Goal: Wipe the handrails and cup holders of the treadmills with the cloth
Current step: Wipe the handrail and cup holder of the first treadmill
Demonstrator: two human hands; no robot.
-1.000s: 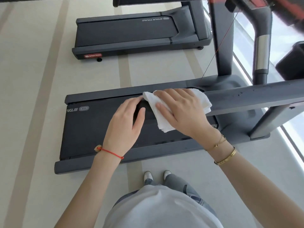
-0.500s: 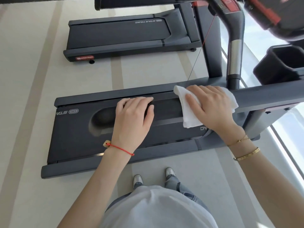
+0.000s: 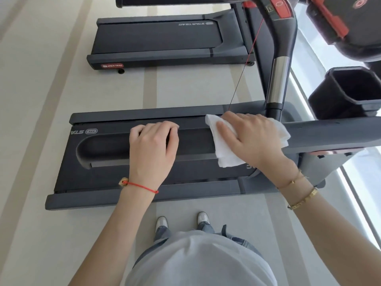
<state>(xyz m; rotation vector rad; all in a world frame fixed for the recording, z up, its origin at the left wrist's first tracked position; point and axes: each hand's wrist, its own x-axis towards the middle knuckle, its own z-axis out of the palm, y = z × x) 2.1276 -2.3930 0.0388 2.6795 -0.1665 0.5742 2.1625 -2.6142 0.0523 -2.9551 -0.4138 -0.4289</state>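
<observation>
The right hand [image 3: 250,139] lies palm-down over the white cloth [image 3: 222,155], fingers spread and curled over the far side, pressing the folded cloth onto the dark handrail [image 3: 329,135] of the near treadmill [image 3: 68,178]. The cloth drapes over the rail, one corner poking out past the fingertips on the far side and a thicker fold hanging down on the near side (its lower edge shows against the belt below). The left hand [image 3: 152,149] rests on the same rail, just beside the right one, fingers bent over the far edge and gripping the bar alone. A red string bracelet [image 3: 142,186] circles the left wrist; two gold bracelets [image 3: 299,195] sit on the right.

The rail runs on to the right, where a black cup holder [image 3: 350,91] stands open above it, near the console. A chrome-banded upright grip [image 3: 278,81] rises behind the right hand, and a thin red cord [image 3: 245,62] hangs beside it. Below the hands lies the treadmill's belt, with the person's two shoes [image 3: 181,221] on the pale striped floor [image 3: 41,100] beside the deck. A second treadmill [image 3: 160,40] stands well apart, farther back.
</observation>
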